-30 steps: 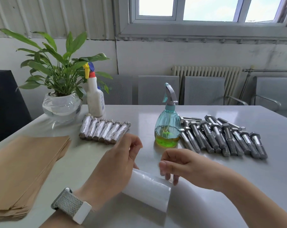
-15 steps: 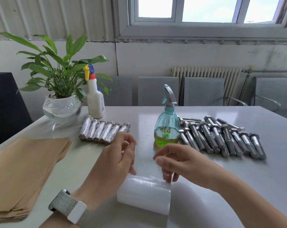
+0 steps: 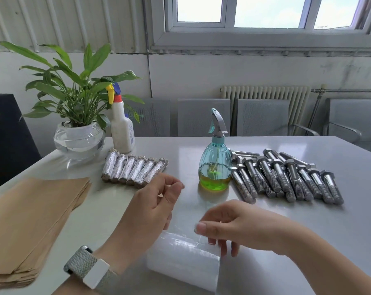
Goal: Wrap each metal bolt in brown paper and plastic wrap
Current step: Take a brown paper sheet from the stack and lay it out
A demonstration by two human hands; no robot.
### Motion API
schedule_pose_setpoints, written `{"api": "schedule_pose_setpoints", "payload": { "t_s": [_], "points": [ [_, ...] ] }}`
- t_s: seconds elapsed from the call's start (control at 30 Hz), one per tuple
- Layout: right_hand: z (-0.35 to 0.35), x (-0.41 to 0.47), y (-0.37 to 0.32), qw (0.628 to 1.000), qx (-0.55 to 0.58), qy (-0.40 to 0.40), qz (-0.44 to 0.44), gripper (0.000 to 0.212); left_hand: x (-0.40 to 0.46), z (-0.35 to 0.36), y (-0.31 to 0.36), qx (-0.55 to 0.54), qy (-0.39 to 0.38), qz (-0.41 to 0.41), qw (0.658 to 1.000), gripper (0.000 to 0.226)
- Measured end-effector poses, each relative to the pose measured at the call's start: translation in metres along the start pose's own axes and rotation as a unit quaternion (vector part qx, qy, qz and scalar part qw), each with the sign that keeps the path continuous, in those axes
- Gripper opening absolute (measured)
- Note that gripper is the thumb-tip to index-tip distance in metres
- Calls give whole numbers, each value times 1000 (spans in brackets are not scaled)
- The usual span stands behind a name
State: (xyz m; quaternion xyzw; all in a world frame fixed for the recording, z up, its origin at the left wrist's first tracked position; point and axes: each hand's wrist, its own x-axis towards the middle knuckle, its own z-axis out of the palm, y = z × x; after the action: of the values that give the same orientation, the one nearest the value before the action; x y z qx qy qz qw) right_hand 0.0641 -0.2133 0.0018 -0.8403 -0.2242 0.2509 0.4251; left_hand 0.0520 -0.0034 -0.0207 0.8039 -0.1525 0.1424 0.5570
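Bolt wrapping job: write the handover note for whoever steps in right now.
Left hand: pinching a film edge pulled up from the plastic wrap roll.
Right hand: pinching the same film, fingertips down by the roll.
Done: six wrapped bolts in a row by the plant.
Left: the pile of bare bolts right of the teal spray bottle.
Brown paper stack lies at the left table edge.
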Motion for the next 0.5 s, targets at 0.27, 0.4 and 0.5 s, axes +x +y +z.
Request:
{"api": "schedule_pose_setpoints", "payload": {
  "t_s": [0.27,0.4,0.5],
  "points": [
    [6,-3,-3,999,36,-20,-7,17,7,-30,0,-17,-218,-147,965,35],
    [6,-3,-5,998,49,-26,-13,18,7,-44,1,-81,-284,-159,942,34],
    [6,-4,-6,998,58,-22,-11,20,8,-46,4,-107,-285,-149,941,31]
  ]
}}
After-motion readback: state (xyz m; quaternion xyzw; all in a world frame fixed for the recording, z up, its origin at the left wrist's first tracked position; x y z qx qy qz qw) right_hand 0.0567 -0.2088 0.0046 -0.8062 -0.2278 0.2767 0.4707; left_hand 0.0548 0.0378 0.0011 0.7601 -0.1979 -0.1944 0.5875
